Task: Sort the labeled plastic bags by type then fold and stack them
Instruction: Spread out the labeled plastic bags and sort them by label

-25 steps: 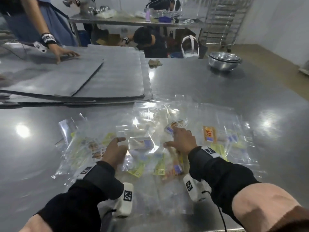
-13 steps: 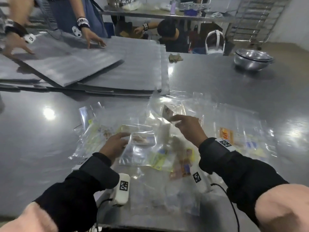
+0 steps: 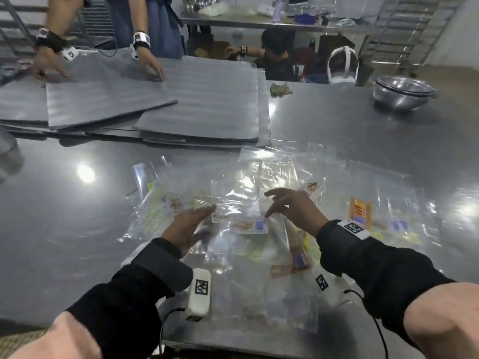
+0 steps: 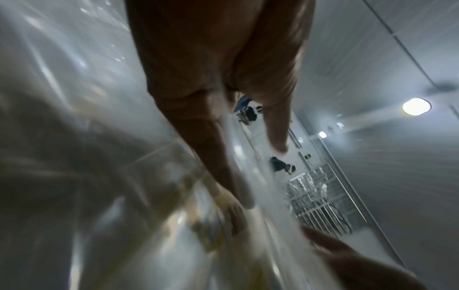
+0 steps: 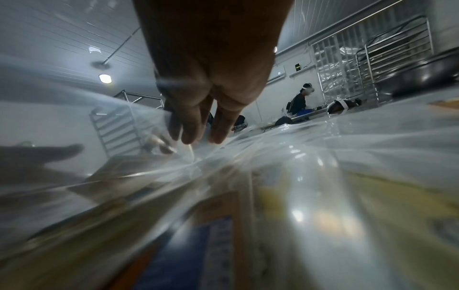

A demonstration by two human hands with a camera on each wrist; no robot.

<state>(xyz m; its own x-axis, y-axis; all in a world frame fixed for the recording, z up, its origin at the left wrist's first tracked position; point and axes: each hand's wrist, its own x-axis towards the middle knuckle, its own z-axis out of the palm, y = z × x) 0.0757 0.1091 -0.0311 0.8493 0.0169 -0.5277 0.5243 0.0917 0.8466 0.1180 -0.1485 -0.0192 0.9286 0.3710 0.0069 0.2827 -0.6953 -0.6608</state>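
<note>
A loose pile of clear plastic bags with printed labels lies on the steel table. My left hand hovers flat over the pile's left part, fingers straight, holding nothing. My right hand is spread above the middle, and its fingertip touches a bag with a white label and blue barcode. An orange-labelled bag lies to the right and yellow-labelled bags to the left. The left wrist view shows straight fingers on blurred plastic. In the right wrist view the fingers point down onto the plastic.
Grey foam sheets cover the far left of the table, with another person's hands on them. Stacked steel bowls stand at the far right. A crumpled cloth lies beyond the bags. The table's near edge runs just below my wrists.
Half a second ago my right hand held a small labelled bag up; now it is lower and spread over the pile. My left hand's fingers have straightened.
</note>
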